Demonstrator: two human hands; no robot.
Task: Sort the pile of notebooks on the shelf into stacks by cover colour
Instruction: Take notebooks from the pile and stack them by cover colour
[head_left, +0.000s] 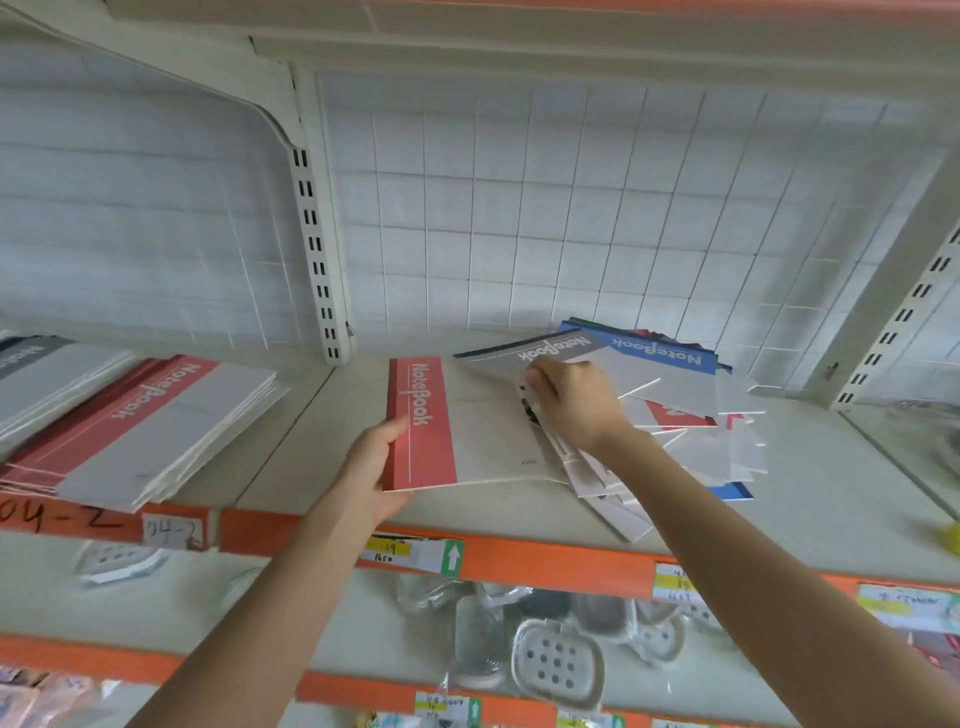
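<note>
— Where was the red notebook (423, 421)?
— Gripped at its spine by the left hand (376, 467), over the shelf (291, 441), left of the pile (685, 395).
— The right hand (571, 405)?
— Laid curled on the pile; any grasp could not be told.

Head camera faces the shelf (311, 415) closely, angled down.

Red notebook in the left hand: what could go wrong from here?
1. The left hand grips the red notebook only at its spine edge; it may sag or slip.
2. The right hand holds the grey notebook atop a loose pile that reaches near the shelf's front edge; notebooks might slide off.
</note>
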